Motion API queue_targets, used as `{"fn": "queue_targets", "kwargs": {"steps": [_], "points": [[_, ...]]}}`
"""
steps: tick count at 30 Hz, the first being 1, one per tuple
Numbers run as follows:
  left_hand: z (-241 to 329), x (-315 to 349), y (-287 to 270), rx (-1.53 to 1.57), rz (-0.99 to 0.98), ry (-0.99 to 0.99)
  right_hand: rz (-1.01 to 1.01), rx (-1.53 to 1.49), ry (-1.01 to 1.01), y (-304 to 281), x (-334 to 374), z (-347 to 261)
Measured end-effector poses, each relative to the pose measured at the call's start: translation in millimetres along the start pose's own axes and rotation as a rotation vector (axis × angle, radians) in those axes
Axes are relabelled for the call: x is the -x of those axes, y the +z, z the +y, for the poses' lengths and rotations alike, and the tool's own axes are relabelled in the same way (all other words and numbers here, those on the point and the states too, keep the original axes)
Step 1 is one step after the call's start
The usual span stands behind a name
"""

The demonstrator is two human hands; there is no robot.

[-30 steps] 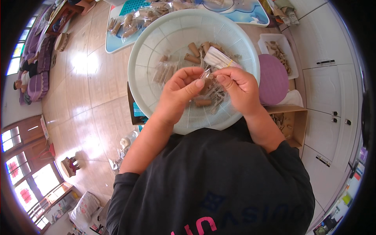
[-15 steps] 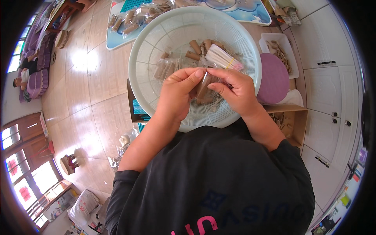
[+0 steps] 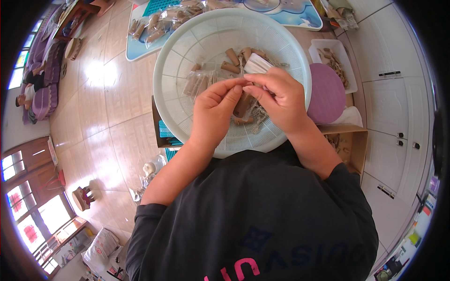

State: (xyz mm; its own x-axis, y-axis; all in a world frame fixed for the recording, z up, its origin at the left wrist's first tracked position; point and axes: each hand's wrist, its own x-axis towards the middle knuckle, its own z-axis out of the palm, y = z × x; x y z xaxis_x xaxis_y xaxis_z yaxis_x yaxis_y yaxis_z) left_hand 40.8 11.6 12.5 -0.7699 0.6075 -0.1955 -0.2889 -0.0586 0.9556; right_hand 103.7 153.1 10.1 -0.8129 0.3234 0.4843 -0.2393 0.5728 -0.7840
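Observation:
Over a pale, wide plastic basket [image 3: 161, 56], my left hand [image 3: 214, 110] and my right hand [image 3: 283, 98] meet. Both thumbs and forefingers pinch the top of a small clear plastic bag [image 3: 242, 107] with a brown cylinder inside. My fingers partly hide the bag. Loose brown cylinders [image 3: 230, 67] lie in the basket beyond my hands, next to a bundle of white strips [image 3: 257, 64] partly covered by my right hand. More bagged cylinders [image 3: 199, 83] rest left of these. Beige string [image 3: 258, 114] shows below my right hand.
A blue-patterned table [image 3: 300, 16] at the far side bears several bagged cylinders [image 3: 157, 28]. At right stand a white bin [image 3: 351, 84], a purple round stool top [image 3: 326, 93] and a cardboard box [image 3: 354, 145]. A person [image 3: 29, 96] is on a purple sofa at far left.
My right fingers have shifted slightly left and up along the bag's top, closer to my left fingertips. The right hand now covers more of the white bundle.

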Motion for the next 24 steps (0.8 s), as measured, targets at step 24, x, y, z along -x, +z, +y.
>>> {"fn": "queue_targets", "kwargs": {"steps": [24], "points": [[7.9, 2.1, -13.5, -0.142, 0.077, 0.088, 0.019, -0.820, 0.701, -14.6, 13.6, 21.1]]}}
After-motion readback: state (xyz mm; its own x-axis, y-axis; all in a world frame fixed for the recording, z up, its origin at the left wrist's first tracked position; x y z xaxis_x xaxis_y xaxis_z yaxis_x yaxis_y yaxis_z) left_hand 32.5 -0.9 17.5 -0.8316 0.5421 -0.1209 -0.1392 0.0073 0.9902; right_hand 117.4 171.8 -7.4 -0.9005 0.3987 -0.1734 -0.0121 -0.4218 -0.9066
